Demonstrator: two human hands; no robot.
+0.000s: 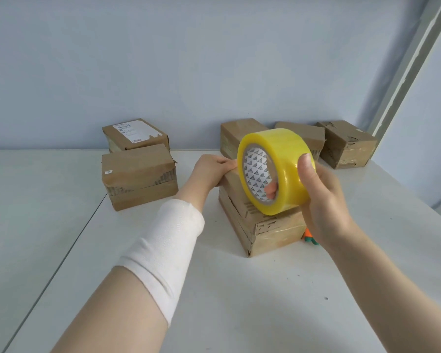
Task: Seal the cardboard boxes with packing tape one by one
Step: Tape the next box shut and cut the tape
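A brown cardboard box stands in the middle of the white table, one corner pointing toward me. My right hand grips a big roll of yellow packing tape, thumb on the outer face and fingers through the core, holding it just above the box top. My left hand rests on the box's far left top edge, fingers bent over it; whether they pinch a tape end I cannot tell. A white bandage wraps the left forearm.
Two more boxes sit at the left: one with a white label by the wall, another in front of it. Three boxes line the wall at the back right. A small orange and green object peeks from behind the central box.
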